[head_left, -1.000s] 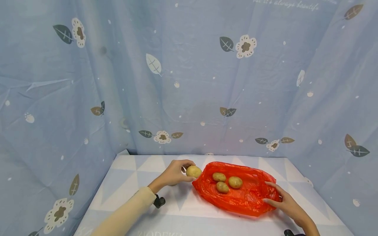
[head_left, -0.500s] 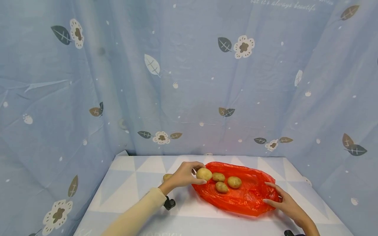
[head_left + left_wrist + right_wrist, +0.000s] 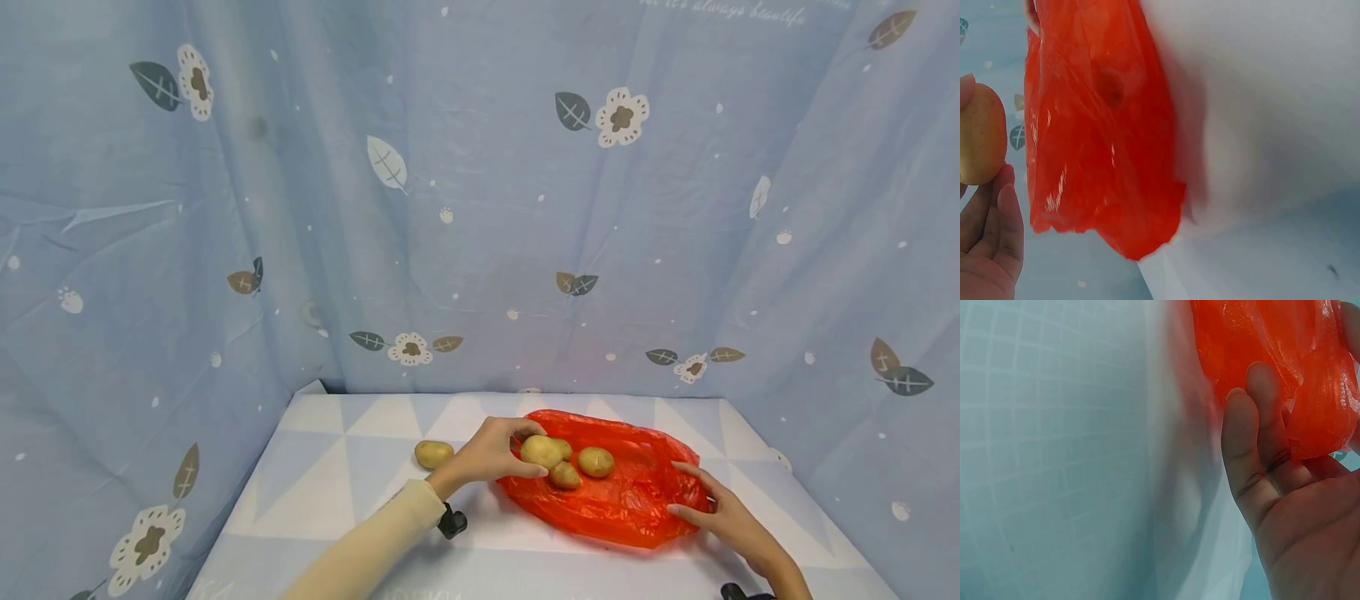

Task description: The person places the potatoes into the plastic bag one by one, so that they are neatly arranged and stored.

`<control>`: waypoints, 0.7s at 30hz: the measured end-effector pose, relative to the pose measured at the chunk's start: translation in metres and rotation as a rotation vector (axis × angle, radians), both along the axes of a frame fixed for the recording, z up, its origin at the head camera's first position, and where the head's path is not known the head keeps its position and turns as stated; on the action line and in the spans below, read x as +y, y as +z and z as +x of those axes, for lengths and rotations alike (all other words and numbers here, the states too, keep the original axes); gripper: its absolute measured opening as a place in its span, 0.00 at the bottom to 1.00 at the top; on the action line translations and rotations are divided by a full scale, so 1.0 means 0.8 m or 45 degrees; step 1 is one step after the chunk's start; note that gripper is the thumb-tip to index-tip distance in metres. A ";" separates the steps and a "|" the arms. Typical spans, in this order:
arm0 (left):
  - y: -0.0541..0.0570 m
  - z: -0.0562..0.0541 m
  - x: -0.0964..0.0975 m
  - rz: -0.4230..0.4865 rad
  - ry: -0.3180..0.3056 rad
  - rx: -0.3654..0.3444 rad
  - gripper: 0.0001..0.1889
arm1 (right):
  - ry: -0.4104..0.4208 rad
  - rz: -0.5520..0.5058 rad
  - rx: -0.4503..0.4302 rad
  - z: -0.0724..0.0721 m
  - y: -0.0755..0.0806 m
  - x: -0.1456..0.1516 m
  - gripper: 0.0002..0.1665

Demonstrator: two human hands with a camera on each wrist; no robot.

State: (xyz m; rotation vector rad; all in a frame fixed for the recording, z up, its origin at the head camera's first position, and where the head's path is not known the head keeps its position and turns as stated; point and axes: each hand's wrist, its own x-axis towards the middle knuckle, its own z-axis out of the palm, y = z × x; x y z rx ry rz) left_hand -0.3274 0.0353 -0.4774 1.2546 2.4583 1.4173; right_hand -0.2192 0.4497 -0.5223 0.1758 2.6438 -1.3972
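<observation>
My left hand (image 3: 483, 454) pinches a yellow potato (image 3: 541, 452) between thumb and fingers, over the left part of a red plastic bag (image 3: 637, 492). The bag lies spread with its mouth facing up, and other potatoes (image 3: 596, 462) rest inside; the held one partly covers one of them. At the bag's right end, my right hand (image 3: 723, 518) holds the plastic, thumb on the near side. From the right wrist, its fingers (image 3: 1241, 428) reach along the underside of the crumpled plastic. In the left wrist view the held potato (image 3: 984, 134) appears at the left edge, beside the bag's outer wall.
Another potato (image 3: 434, 454) lies on the table, left of the bag and behind my left wrist. The table (image 3: 315, 500) has a cloth with pale triangles. A blue curtain (image 3: 480, 208) with flowers and leaves hangs behind and at both sides.
My left hand has carried its potato rightward, from beside the bag's left edge to above its inside. The potato on the table has come into full view. My right hand stays put.
</observation>
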 end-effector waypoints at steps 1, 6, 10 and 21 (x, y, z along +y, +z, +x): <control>0.000 0.000 0.004 0.000 -0.003 -0.007 0.22 | 0.000 0.005 0.000 0.000 0.000 0.000 0.50; -0.002 0.000 0.022 -0.001 -0.017 -0.026 0.23 | 0.003 0.004 0.002 0.000 0.000 0.001 0.50; -0.004 0.001 0.039 -0.011 -0.019 -0.043 0.23 | 0.006 -0.005 0.006 0.001 -0.001 0.003 0.49; -0.014 0.010 0.083 -0.093 -0.030 -0.061 0.19 | -0.014 -0.043 -0.012 0.002 -0.007 0.007 0.49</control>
